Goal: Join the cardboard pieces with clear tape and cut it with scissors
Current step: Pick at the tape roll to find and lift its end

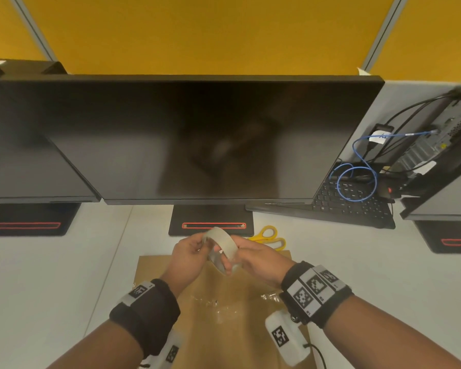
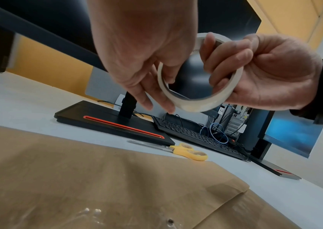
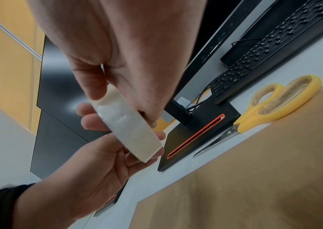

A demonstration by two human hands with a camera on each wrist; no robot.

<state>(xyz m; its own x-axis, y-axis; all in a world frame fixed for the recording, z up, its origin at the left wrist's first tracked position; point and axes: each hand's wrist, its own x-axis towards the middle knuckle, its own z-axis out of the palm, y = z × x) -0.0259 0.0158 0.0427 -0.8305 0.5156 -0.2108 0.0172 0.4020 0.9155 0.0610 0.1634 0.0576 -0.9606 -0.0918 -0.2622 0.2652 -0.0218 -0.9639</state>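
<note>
Tape (image 1: 222, 244) is up in the air between my two hands, over the cardboard (image 1: 224, 310) on the desk (image 1: 357, 275); my left hand (image 1: 188, 258) and right hand (image 1: 258, 262) both grip it. Scissors (image 1: 269, 237) lie just beyond the cardboard.

From the left wrist, right fingers (image 2: 223, 62) curl through the ring and left fingers (image 2: 152, 93) pinch its rim.

From the right wrist, both hands clamp on the roll's band (image 3: 129, 128).

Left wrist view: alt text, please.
Both hands hold a tape roll above brown cardboard, left hand pinching its rim, right hand gripping through the hole. Yellow scissors lie behind.
</note>
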